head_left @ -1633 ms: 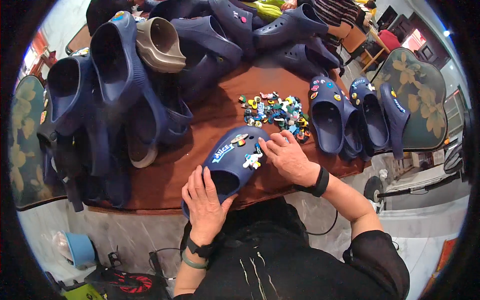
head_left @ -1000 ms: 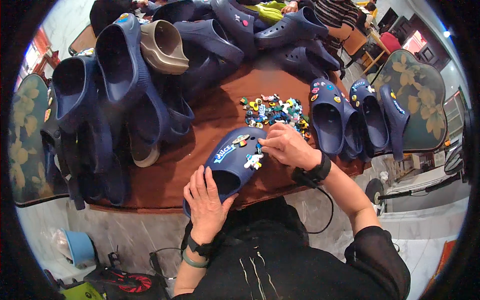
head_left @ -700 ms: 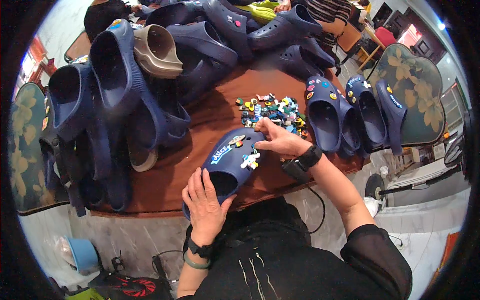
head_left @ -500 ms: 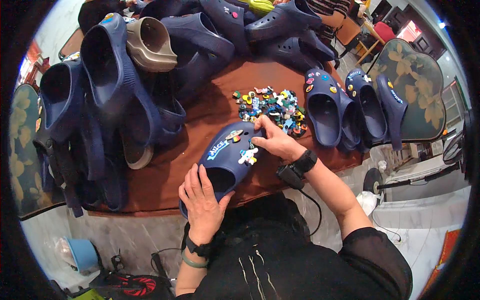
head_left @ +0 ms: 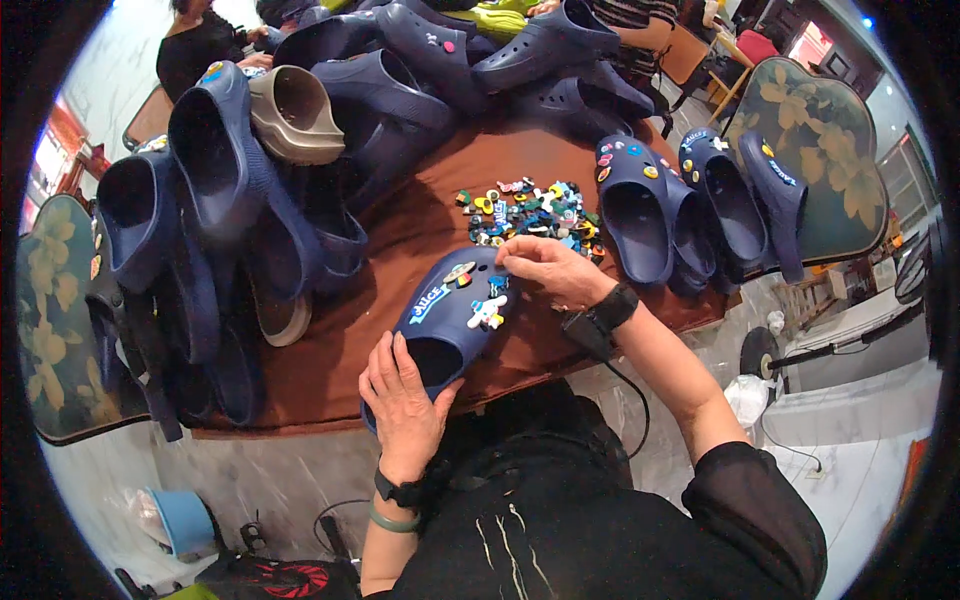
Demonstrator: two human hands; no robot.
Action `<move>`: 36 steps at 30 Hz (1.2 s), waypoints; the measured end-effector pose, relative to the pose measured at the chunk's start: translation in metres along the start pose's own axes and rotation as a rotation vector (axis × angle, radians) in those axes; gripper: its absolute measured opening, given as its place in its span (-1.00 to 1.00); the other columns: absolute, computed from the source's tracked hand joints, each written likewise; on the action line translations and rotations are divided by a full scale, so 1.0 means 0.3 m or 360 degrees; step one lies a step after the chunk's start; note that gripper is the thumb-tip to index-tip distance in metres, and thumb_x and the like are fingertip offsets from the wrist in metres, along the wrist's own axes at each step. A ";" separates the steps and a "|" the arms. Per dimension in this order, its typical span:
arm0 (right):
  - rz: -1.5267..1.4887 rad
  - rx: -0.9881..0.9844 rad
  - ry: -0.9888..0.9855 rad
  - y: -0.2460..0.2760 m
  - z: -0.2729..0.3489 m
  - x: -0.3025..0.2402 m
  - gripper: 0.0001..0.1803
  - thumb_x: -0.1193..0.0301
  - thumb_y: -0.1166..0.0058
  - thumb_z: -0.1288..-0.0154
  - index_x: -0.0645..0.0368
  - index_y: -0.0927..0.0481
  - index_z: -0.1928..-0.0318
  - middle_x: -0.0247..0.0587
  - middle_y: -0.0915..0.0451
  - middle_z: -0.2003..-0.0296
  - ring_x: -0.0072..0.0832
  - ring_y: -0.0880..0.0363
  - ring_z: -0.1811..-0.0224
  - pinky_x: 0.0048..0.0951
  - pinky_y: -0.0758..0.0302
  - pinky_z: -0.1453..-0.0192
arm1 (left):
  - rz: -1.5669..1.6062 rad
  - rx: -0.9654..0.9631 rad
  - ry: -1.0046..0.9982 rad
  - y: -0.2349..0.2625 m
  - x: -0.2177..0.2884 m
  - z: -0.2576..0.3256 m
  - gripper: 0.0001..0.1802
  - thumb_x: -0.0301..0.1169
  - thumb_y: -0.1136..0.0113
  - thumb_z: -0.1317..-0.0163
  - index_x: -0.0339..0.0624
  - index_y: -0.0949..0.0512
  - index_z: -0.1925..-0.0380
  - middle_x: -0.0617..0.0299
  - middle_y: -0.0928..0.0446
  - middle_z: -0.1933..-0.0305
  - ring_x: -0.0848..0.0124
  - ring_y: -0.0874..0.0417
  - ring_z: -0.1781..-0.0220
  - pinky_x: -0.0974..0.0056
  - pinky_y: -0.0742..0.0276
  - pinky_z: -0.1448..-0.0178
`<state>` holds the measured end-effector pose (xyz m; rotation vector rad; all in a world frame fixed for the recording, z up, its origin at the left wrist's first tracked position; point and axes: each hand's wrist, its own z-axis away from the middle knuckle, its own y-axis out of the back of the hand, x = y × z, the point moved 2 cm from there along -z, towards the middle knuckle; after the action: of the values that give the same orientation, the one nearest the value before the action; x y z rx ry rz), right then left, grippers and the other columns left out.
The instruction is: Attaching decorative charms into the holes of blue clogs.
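Observation:
A dark blue clog [head_left: 452,318] lies tilted at the near edge of the table, toe pointing away from me. My left hand [head_left: 402,400] grips its heel side, fingers along the outer edge and thumb near the opening. On its upper sit a blue-and-white lettered charm [head_left: 430,303], a small round multicoloured charm [head_left: 460,274] and a white figure charm [head_left: 488,312]. A little blue charm [head_left: 498,284] shows near the right edge. Beside the toe, my right hand [head_left: 560,275] has thumb and forefinger pinched together; whatever is between them is hidden. Just beyond lies a pile of loose colourful charms [head_left: 545,215].
Stacked blue clogs [head_left: 240,190] and a taupe clog [head_left: 292,115] crowd the left and back of the brown-covered table [head_left: 420,195]. Decorated clogs [head_left: 638,225] stand at right, before a floral chair back [head_left: 815,165]. Other people [head_left: 200,48] sit at the far side.
My right hand's pinched fingers have shifted slightly away from the charms, toward the toe's right edge, uncovering the little blue charm. My left hand keeps its grip. The view has shifted a little.

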<state>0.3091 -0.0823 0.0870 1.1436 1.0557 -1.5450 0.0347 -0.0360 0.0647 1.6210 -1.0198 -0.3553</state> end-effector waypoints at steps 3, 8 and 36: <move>0.0244 0.0229 0.0206 0.074 0.038 -0.001 -0.78 0.34 -0.09 -0.44 0.27 -0.59 0.13 -0.48 -0.57 0.23 -0.69 -0.48 0.13 -0.54 -0.44 -0.03 | 0.0024 0.0017 -0.0012 -0.002 0.004 -0.001 0.06 -0.13 -0.44 -0.02 -0.34 -0.05 -0.40 -0.11 -0.14 -0.42 -0.01 -0.19 -0.42 -0.11 -0.09 -0.39; 0.1464 0.0673 0.0432 0.165 0.193 0.049 -0.88 0.44 -0.17 -0.22 0.22 -0.65 0.27 0.03 -0.63 0.31 -0.13 -0.64 0.23 -0.27 -0.53 0.16 | 0.0038 -0.0015 -0.0004 -0.009 -0.001 0.002 0.07 -0.15 -0.45 -0.02 -0.32 -0.03 -0.41 -0.10 -0.13 -0.42 -0.02 -0.18 -0.43 -0.13 -0.07 -0.41; 0.2930 0.0046 0.1492 -0.100 -0.021 -0.048 -0.73 0.40 -0.05 -0.05 0.27 -0.57 0.23 -0.25 -0.48 0.30 -0.37 -0.46 0.11 -0.44 -0.50 0.07 | 0.0105 -0.0009 0.0018 0.015 0.006 -0.012 0.09 -0.11 -0.47 0.04 -0.32 -0.07 -0.40 -0.12 -0.15 -0.42 -0.01 -0.20 -0.42 -0.09 -0.10 -0.38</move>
<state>0.2834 -0.0671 0.1032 1.9366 0.0825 0.4852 0.0362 -0.0350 0.0702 1.5787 -1.0602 -0.3037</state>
